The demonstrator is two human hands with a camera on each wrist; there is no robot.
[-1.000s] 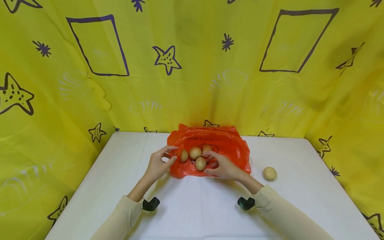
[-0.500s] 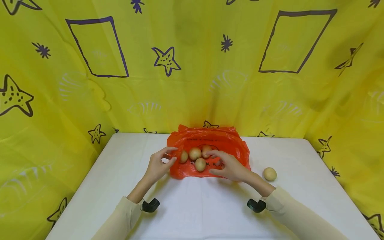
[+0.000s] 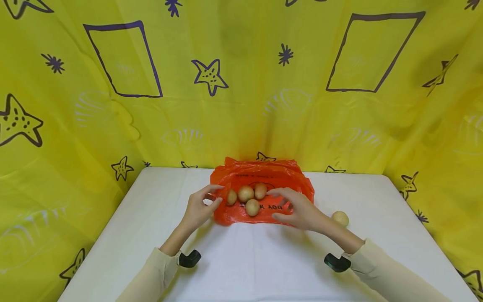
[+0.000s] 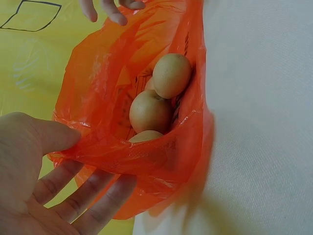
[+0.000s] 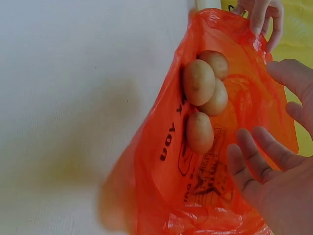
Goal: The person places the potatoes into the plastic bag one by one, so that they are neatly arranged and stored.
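Note:
A red plastic bag (image 3: 234,216) with printed black letters lies with its mouth spread toward me at the back of the table. Several round tan fruits (image 3: 245,193) sit clustered inside it, left of its middle; one shows a stem dimple in the left wrist view. My left hand (image 3: 201,207) pinches the bag's left edge, thumb inside and fingers behind the film (image 4: 146,161). My right hand (image 3: 299,212) hovers at the bag's right part, fingers loosely bent and apart, holding nothing. Another round tan fruit (image 3: 340,217) rests on the table, partly hidden behind the right forearm.
The white table (image 3: 241,260) stretches in front of the bag. A yellow curtain (image 3: 241,117) with starfish drawings closes off the back and both sides. Dark wrist cameras (image 3: 190,258) stick out from both cream sleeves (image 3: 152,272).
My right hand has drawn back to the right, away from the fruits, uncovering the bag's lettering and the right-hand fruit. The left hand keeps its place at the bag's edge.

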